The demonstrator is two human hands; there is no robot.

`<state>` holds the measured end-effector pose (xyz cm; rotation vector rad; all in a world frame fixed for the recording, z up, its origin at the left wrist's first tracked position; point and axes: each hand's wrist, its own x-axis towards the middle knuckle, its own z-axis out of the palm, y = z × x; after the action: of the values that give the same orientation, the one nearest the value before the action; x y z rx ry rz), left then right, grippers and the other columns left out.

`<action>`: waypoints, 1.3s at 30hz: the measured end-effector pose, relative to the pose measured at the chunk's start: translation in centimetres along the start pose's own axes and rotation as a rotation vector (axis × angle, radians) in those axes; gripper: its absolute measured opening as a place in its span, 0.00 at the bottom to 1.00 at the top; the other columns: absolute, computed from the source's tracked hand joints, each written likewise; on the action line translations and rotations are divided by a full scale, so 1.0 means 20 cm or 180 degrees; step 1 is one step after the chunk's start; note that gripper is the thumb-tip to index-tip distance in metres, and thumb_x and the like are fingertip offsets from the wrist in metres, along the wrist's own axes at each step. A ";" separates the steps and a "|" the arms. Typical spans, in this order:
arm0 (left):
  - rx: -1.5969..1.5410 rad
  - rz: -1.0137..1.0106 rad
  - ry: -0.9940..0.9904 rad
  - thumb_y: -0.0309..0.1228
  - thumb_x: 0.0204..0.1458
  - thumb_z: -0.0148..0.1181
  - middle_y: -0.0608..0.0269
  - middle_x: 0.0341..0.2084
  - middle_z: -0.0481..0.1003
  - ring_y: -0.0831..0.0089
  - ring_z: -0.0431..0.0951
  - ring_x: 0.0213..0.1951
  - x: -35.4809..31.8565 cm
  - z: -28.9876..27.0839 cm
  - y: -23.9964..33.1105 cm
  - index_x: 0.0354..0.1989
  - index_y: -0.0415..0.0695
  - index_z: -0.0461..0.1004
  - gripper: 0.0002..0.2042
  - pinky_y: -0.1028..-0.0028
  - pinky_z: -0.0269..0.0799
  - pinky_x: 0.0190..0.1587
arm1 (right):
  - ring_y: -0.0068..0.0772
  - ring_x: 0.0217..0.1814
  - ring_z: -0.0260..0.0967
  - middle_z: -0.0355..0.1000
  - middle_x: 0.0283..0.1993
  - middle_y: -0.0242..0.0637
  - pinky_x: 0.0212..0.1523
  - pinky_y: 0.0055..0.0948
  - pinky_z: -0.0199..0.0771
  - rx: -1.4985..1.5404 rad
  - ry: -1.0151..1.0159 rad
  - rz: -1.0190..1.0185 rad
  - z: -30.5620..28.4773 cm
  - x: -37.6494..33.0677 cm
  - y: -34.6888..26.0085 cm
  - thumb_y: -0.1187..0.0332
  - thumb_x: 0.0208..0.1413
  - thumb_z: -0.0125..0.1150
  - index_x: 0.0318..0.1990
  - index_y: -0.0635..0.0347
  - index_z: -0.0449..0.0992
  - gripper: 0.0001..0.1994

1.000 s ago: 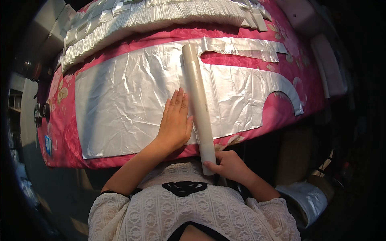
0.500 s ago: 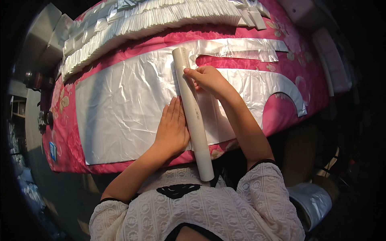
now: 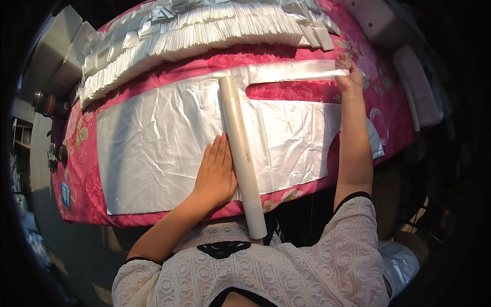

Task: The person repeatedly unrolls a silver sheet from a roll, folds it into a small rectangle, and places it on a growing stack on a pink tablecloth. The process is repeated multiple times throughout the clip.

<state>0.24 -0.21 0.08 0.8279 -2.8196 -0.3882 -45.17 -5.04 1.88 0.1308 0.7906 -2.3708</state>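
Note:
A shiny white plastic sheet [image 3: 153,138] lies flat and creased, with a slot cut in its right part and strap-like pieces reaching right. Across it rests a long, pale cardboard tube [image 3: 240,143], whose near end overhangs the table edge toward my body. My left hand [image 3: 217,171] lies flat on the sheet, fingers stretched, its edge against the tube's left side. At the far right, my right hand [image 3: 350,75] has its fingers closed on the end of the upper plastic strap [image 3: 294,70]. My right forearm hides part of the lower, curved strap.
A pink flowered cloth [image 3: 89,179] covers the table. Along its far side stand long rows of folded white plastic packs [image 3: 204,38]. A dark cylindrical object [image 3: 51,104] and a small blue-and-white packet [image 3: 65,195] are at the left edge. Pale boxes [image 3: 381,23] stand at the far right.
My right hand has let go of the tube and moved right to the upper strap's end. My left hand stays beside the tube. The view has shifted slightly.

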 end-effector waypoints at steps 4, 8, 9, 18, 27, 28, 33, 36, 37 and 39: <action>-0.0024 0.0060 0.0031 0.33 0.47 0.45 0.36 0.61 0.48 0.47 0.45 0.65 0.02 0.01 0.01 0.60 0.25 0.48 0.33 0.55 0.41 0.64 | 0.45 0.51 0.67 0.68 0.49 0.47 0.51 0.48 0.69 0.0037 -0.0757 0.0090 -0.03 0.15 -0.38 0.68 0.63 0.37 0.48 0.63 0.63 0.12; -0.0107 0.0002 0.0033 0.32 0.47 0.45 0.37 0.62 0.46 0.48 0.44 0.65 0.01 0.00 0.00 0.61 0.26 0.47 0.33 0.54 0.40 0.64 | 0.43 0.56 0.63 0.66 0.52 0.46 0.55 0.43 0.66 -0.0755 -0.1188 -0.0503 0.37 -0.36 -0.20 0.68 0.63 0.37 0.51 0.63 0.61 0.13; -0.0175 -0.0011 0.0034 0.31 0.47 0.45 0.37 0.62 0.45 0.48 0.43 0.65 0.01 0.01 0.00 0.61 0.28 0.47 0.32 0.54 0.39 0.65 | 0.42 0.57 0.62 0.66 0.54 0.46 0.56 0.41 0.64 -0.1006 -0.1417 -0.0614 0.47 -0.54 -0.11 0.68 0.63 0.37 0.53 0.63 0.61 0.14; 0.0137 0.0288 0.0817 0.36 0.52 0.39 0.36 0.60 0.51 0.48 0.50 0.64 -0.02 0.12 -0.07 0.59 0.26 0.51 0.29 0.54 0.43 0.63 | 0.52 0.50 0.65 0.67 0.44 0.57 0.51 0.37 0.63 -0.3340 -0.4238 -0.0143 0.61 -1.85 1.20 0.69 0.58 0.45 0.49 0.69 0.66 0.15; -0.0480 0.0094 0.0703 0.30 0.43 0.47 0.36 0.63 0.44 0.48 0.42 0.66 0.02 0.14 -0.03 0.62 0.27 0.44 0.36 0.55 0.33 0.66 | 0.53 0.67 0.44 0.56 0.60 0.53 0.64 0.46 0.46 -0.4314 -0.5382 -0.0327 0.38 -2.20 1.69 0.63 0.50 0.55 0.58 0.67 0.58 0.29; -0.0724 0.0065 0.0727 0.30 0.44 0.46 0.38 0.63 0.45 0.49 0.43 0.66 0.02 0.14 -0.03 0.62 0.28 0.45 0.35 0.56 0.35 0.66 | 0.53 0.68 0.43 0.54 0.61 0.53 0.65 0.46 0.45 -0.4113 -0.5539 -0.0286 0.38 -2.19 1.60 0.63 0.49 0.57 0.59 0.66 0.57 0.31; -0.2151 -0.0520 0.0755 0.32 0.48 0.46 0.49 0.61 0.54 0.58 0.53 0.64 -0.09 -0.26 -0.14 0.60 0.35 0.53 0.29 0.62 0.47 0.64 | 0.50 0.66 0.49 0.56 0.62 0.47 0.63 0.43 0.51 -0.3680 -0.5432 -0.1413 0.31 -1.94 0.93 0.68 0.46 0.60 0.58 0.63 0.61 0.29; -0.3417 -0.0744 0.1373 0.32 0.56 0.38 0.56 0.56 0.62 0.64 0.61 0.58 0.09 -0.20 -0.29 0.56 0.36 0.59 0.21 0.68 0.56 0.59 | 0.49 0.61 0.58 0.63 0.57 0.44 0.57 0.41 0.61 -0.4480 -0.4617 -0.1958 0.16 -1.69 0.59 0.74 0.44 0.61 0.51 0.62 0.68 0.23; -0.4563 -0.0880 0.1397 0.34 0.58 0.35 0.54 0.56 0.61 0.64 0.62 0.57 0.18 -0.21 -0.29 0.57 0.35 0.58 0.21 0.68 0.57 0.58 | 0.50 0.61 0.58 0.63 0.57 0.45 0.58 0.41 0.61 -0.4799 -0.4459 -0.1964 0.08 -1.62 0.52 0.73 0.45 0.60 0.51 0.62 0.67 0.22; -0.5646 -0.1506 0.1195 0.43 0.59 0.36 0.50 0.54 0.62 0.64 0.64 0.55 0.35 -0.24 -0.27 0.57 0.33 0.54 0.26 0.68 0.60 0.57 | 0.51 0.61 0.57 0.61 0.58 0.47 0.58 0.40 0.61 -0.5115 -0.4508 -0.1777 -0.04 -1.50 0.41 0.70 0.47 0.58 0.52 0.64 0.66 0.22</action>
<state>-1.59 -9.40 3.61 0.7902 -0.9928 -1.9637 -16.36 6.37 5.31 -2.2053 1.5864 -0.8866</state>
